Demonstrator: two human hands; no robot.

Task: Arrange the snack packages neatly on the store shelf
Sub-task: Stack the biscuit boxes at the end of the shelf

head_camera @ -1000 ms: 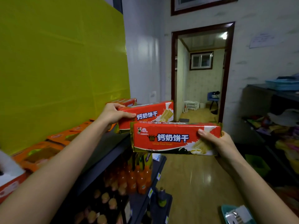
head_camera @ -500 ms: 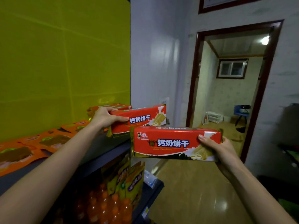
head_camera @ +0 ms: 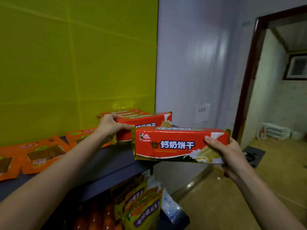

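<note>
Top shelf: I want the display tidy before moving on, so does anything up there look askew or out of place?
Yes. The orange packets lie flat at uneven angles along the shelf, not squared in a row. One red biscuit pack is off the shelf, held in the right hand.

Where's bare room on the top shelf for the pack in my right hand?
The top shelf is bare along its front, bordered behind by orange pouches and shelved biscuit packs. Crowded: the far end, where the left hand grips a pack.

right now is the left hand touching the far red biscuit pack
Touching: the head view shows the left hand with fingers curled round the far red biscuit pack.
</note>
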